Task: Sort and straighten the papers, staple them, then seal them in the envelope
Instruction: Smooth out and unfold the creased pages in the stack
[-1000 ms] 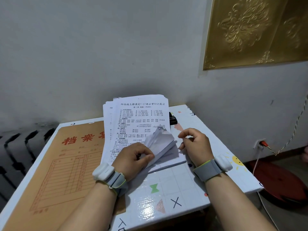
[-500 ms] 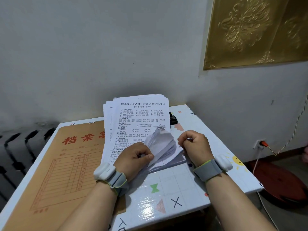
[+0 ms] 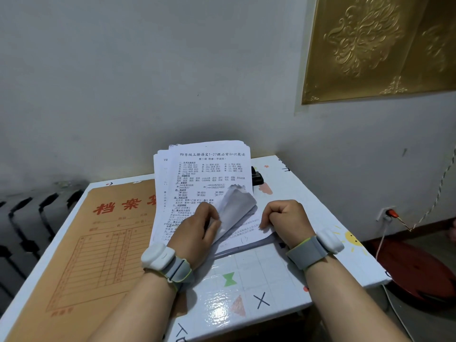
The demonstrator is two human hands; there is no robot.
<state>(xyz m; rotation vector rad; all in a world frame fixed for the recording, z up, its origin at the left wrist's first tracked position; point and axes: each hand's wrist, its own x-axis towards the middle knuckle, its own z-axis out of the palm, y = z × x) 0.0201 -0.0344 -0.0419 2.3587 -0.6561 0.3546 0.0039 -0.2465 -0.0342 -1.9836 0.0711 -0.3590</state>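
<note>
The stack of printed papers (image 3: 204,174) lies on the white table (image 3: 271,275), at the middle of its far side. The sheets are fanned a little at the far edge, so they are not squared. The left edge of the stack lies over the big brown envelope (image 3: 98,243), which is flat on the left part of the table with its red printed form facing up. The left hand (image 3: 197,230) rests on the near part of the stack, and its curled fingers and thumb pinch the near right corners of the upper sheets (image 3: 234,206), which are bent up and over. The right hand (image 3: 287,217) is just beside it, on the right. Its fingers are curled together with the knuckles up, and one fingertip (image 3: 262,223) touches the uncovered lower sheet. I cannot tell if this hand pinches the sheet. A small black object (image 3: 257,178) stands on the table, partly hidden behind the right edge of the papers. Each wrist wears a grey band (image 3: 308,253) with a white unit on it.
</note>
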